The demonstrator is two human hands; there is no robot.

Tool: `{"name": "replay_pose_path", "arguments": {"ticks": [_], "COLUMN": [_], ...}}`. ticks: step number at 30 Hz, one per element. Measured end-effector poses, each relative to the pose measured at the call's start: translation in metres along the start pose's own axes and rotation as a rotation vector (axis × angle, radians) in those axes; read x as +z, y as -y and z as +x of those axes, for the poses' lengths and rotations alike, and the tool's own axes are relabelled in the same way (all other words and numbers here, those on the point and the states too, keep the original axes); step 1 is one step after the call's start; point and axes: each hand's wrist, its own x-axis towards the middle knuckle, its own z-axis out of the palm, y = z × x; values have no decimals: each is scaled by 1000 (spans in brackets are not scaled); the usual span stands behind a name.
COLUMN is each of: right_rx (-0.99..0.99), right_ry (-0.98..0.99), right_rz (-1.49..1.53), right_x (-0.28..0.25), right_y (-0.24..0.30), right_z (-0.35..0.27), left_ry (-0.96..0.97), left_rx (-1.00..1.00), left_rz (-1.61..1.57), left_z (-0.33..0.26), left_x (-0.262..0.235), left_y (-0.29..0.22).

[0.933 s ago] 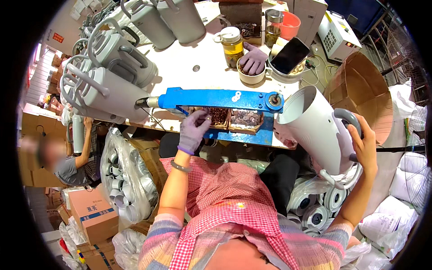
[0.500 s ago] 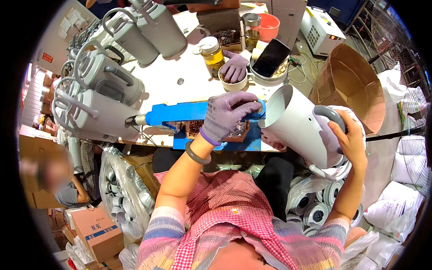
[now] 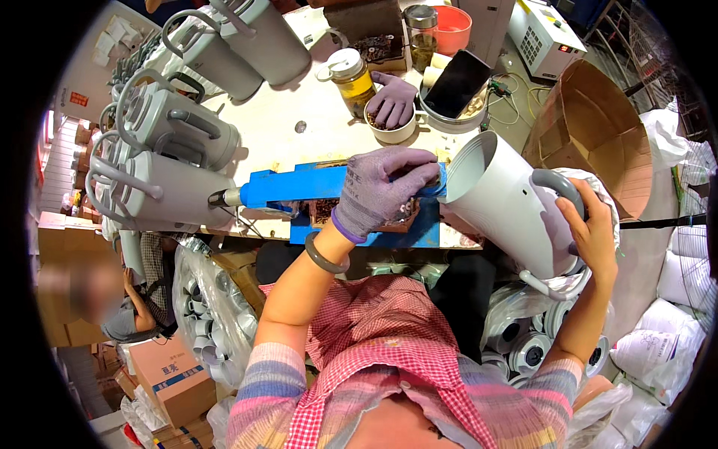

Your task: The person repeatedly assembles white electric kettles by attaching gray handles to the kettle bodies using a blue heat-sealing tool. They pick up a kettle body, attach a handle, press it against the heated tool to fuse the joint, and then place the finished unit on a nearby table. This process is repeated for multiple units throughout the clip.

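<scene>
My left hand (image 3: 374, 187), in a thin purple-grey glove, is over the right end of a blue fixture (image 3: 295, 189). Its thumb and fingers are pinched together there; whatever lies between them is too small to make out. A pale grey watering can (image 3: 505, 206) lies tilted at the table's right edge, its open mouth close to the fixture's end. My bare right hand (image 3: 596, 228) grips the can's dark grey handle (image 3: 559, 187). White cloth shows behind that hand. Below, the can's curved spout (image 3: 550, 288) points toward me.
Several finished-looking grey watering cans (image 3: 179, 179) crowd the table's left side. Behind the fixture are a cup (image 3: 393, 135) with a spare glove, a yellow-labelled jar (image 3: 351, 78) and a phone (image 3: 456, 84). An open cardboard box (image 3: 591, 142) stands right. A person sits at far left.
The watering can and my right hand appear slightly further right and lower. My left hand stays at the fixture's end, its fingertips a little further right.
</scene>
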Motion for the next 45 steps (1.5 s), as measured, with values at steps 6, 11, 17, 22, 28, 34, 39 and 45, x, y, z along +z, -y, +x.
{"name": "replay_pose_path", "arguments": {"ticks": [6,11,17,22,28,34,39,45], "right_rx": [71,5,-18,52,189,144,176,107], "right_ry": [47,14,-16,28,20,32,26,67], "right_rz": [-10,-46,-61,-103,-47,-67,-62,-81], "right_x": [4,1,-3,-3,-3,-2,-4,0], "right_y": [10,11,12,24,19,19,12,24], "right_z": [6,1,-10,-15,-23,-26,-26,-12], "left_ry": [8,-144,-38,-216,-327,-343,-387,-193], "left_rx": [100,44,65,346,321,496,241,331], "left_rz": [58,-44,549,780,707,837,373,186], "left_z": [-4,-21,-55,-71,-78,-86,-86,-22], "left_x": [0,-28,-91,-60,-50,-58,-56,-16], "left_y": [10,1,49,64,56,70,47,3]}}
